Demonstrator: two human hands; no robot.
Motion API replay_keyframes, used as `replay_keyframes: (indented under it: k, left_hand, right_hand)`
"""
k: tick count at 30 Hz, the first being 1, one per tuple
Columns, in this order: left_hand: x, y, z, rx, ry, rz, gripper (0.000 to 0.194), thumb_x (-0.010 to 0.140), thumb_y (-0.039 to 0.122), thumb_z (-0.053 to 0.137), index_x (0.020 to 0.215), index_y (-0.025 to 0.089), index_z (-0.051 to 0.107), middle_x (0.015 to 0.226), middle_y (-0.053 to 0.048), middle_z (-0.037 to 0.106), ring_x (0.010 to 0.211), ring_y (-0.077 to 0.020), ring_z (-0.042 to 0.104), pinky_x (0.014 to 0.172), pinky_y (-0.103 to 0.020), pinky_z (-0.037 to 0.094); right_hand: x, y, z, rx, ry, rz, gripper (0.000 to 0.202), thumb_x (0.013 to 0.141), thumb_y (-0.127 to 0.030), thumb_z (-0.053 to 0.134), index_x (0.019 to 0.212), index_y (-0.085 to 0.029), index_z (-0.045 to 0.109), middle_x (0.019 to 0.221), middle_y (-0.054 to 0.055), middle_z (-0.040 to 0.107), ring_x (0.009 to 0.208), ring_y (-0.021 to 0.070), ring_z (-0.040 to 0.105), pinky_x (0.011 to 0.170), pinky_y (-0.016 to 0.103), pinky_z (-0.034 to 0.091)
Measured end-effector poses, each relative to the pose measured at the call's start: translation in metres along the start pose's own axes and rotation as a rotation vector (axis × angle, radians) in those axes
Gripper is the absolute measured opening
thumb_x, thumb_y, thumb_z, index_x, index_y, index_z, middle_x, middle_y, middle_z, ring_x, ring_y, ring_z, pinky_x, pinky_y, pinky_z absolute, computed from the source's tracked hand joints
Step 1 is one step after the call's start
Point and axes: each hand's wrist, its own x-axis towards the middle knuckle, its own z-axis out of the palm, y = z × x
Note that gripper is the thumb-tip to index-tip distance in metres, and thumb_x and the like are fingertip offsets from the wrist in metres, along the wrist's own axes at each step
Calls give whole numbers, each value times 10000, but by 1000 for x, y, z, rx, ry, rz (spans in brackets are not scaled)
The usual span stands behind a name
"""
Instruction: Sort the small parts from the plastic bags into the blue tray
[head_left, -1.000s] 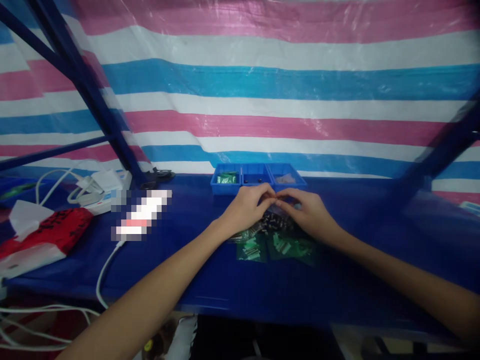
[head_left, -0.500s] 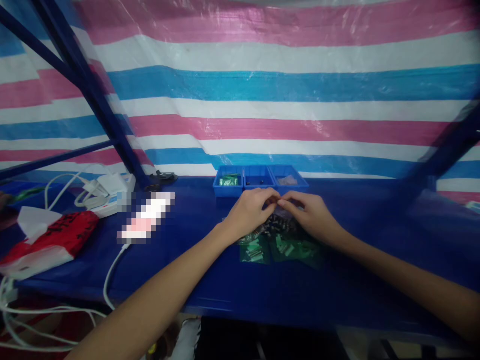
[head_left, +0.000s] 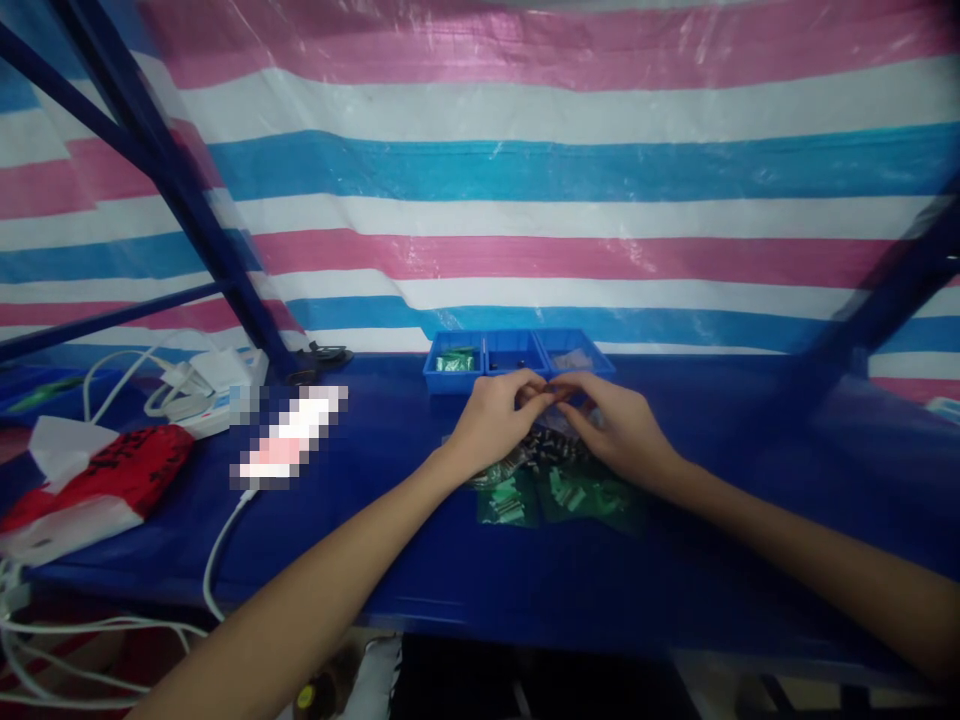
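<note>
My left hand point(head_left: 496, 418) is closed, its thumb and fingertips drawn together above a pile of small dark metal parts point(head_left: 551, 448). My right hand point(head_left: 628, 425) meets it from the other side, fingers bent so that their tips touch the left fingertips. Whatever lies between the fingertips is too small and hidden to name. Some clear plastic point(head_left: 553, 418) shows just below them. On the near side of the pile lie green bags point(head_left: 508, 500) with small pale pieces inside, partly under my right hand and wrist.
Behind my hands stands a blue three-compartment tray point(head_left: 454, 382) with green packets point(head_left: 456, 359), a few dark bits and clear plastic. To the left are a blurred-out phone-like device point(head_left: 289, 440) on a white cable, a power strip point(head_left: 217, 408) and a red tissue pack point(head_left: 142, 465).
The right thumb has moved down, away from the right fingertips, and the left thumb has shifted slightly. Both hands stay over the pile; the view has shifted a little.
</note>
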Motion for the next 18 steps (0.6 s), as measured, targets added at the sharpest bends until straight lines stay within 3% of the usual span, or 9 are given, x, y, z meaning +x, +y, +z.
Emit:
replay_keyframes:
  k: [5,9,14,18]
  left_hand:
    - [0,-1,4,-135,-66,-77,117,951,284,651,956,192,723,817,4,748,773,-148,696,716,-272,506]
    - [1,-3,4,-197,-122,-101,184,959,342,633,950,181,723,840,-19,755,793,-170,706,727,-281,510]
    - [0,-2,1,-75,-157,-22,351,1032,342,497,799,172,697,748,1,702,684,-125,626,660,-251,437]
    - [-3,-2,1,15,-125,37,137,975,254,594,920,179,693,747,27,682,659,-111,602,625,-236,399]
  right_hand:
    - [-1,4,-2,-196,-2,-168,219,1004,-248,521,1195,-211,621,1119,102,728,1017,237,695,814,341,553]
    - [-1,7,-2,-205,36,-211,153,1002,-245,547,1127,-208,627,1049,74,731,977,215,693,797,316,545]
    - [0,4,-2,-159,47,-175,129,1005,-222,545,1064,-183,654,975,53,735,905,194,698,780,295,516]
    - [2,-2,-3,-84,40,-74,145,1003,-207,533,1006,-181,675,926,36,744,829,174,697,733,278,484]
